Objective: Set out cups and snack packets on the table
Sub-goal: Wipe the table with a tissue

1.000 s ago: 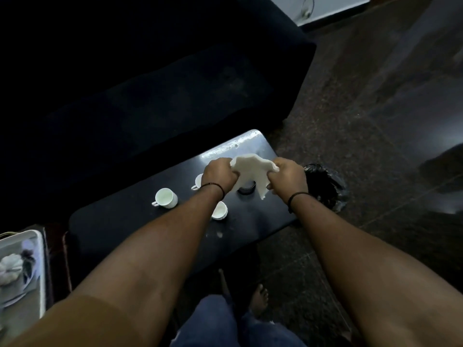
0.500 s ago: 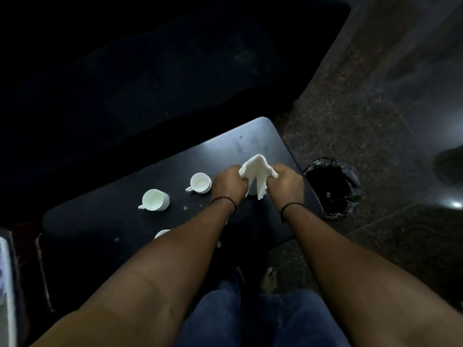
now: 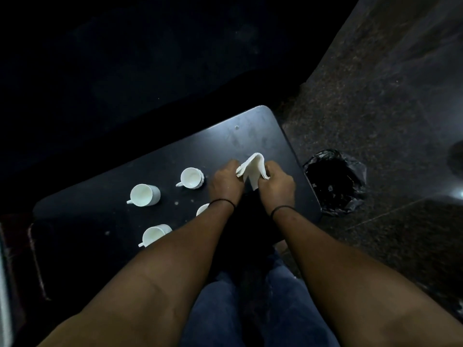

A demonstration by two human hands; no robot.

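Note:
Several white cups stand on the low black table (image 3: 253,131): one at the left (image 3: 144,195), one further right (image 3: 191,178), one at the front (image 3: 155,234) partly behind my left forearm, and a fourth (image 3: 203,209) mostly hidden by my left wrist. My left hand (image 3: 225,182) and my right hand (image 3: 278,182) both grip a white paper napkin (image 3: 253,169), folded narrow and held upright between them above the table's right part. No snack packet shows.
A black-lined waste bin (image 3: 334,181) stands on the stone floor just right of the table. A dark sofa (image 3: 150,66) runs along the table's far side. A pale tray edge (image 3: 3,284) shows at the far left. My knees are below the table's front edge.
The view has tilted down and closer, bringing more cups into sight. My hands have drawn together and the napkin is folded narrower than before.

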